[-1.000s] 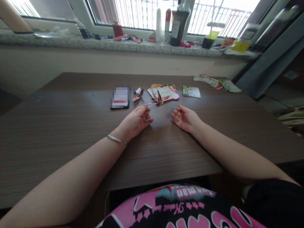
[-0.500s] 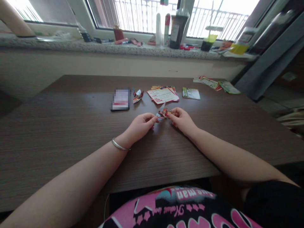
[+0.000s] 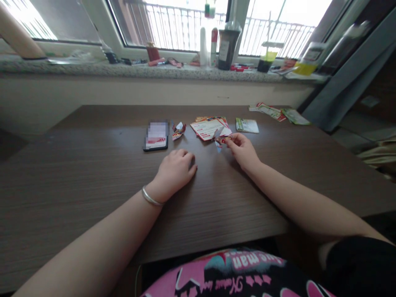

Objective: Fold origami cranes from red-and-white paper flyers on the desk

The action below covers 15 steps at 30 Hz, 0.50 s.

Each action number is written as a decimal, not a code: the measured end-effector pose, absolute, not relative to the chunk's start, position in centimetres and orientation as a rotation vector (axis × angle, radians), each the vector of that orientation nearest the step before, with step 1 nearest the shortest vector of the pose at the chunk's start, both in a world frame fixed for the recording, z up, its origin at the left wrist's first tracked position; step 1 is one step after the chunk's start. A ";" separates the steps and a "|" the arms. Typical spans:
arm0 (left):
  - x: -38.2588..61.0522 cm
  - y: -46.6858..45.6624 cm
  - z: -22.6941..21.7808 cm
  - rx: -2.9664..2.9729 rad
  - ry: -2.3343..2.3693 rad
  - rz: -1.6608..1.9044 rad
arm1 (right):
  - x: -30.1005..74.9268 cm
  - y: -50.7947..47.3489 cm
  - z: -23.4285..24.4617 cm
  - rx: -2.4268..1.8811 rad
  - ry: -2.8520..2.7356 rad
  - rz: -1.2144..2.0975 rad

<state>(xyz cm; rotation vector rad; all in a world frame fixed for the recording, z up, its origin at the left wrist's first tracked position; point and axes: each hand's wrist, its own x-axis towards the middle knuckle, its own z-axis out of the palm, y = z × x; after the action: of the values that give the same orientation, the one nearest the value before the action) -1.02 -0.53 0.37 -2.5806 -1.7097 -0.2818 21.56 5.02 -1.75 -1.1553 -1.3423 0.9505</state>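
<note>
Left fingers: loosely curled, released. Undersides hidden, so can't tell how they meet the table. Right fingers: pinching a crumpled wrapper by its right end.

Across the table, left to right:

- Silver bangle around the left wrist.
- Flat slab, black-edged, top pixelated, lying beyond the left hand and a bit to its left.
- Left hand, back up, low at the table; forearm comes in from the lower left.
- Folded scrap, red-brown and white, just right of the slab, apart from both hands, partly raised off the wood.
- Card stack, unevenly fanned. Top card white with red edging; print too small to read.
- The wrapper, red-brown with pale flaps, one up, one down. Its outline overlaps the stack's near right corner; can't tell if it touches the cards.
- Right hand, near that corner, forearm in from the right.
- Small card pile, green and white, just beyond the right hand.
- Loose cards, red, white and green, overlapping, toward the far right corner.

Behind: speckled sill carrying, left to right, red-brown bottle, white bottle, dark cup, yellow-based container.
</note>
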 end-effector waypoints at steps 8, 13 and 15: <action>-1.0 -1.2 2.0 -2.275 -1.881 0.035 | 19.6 8.0 0.9 -1.225 -1.861 0.824; -0.8 -1.2 2.3 -2.235 -1.902 0.110 | 16.2 10.4 1.0 -1.277 -2.042 0.536; -0.9 -1.1 2.3 -2.242 -1.899 0.110 | 15.1 11.0 0.7 -1.304 -2.137 0.432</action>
<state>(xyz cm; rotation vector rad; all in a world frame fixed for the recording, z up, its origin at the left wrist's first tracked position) -0.88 -1.09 2.25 -2.2420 -1.8987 0.1096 15.06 11.04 0.65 -1.3038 -2.1369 0.4322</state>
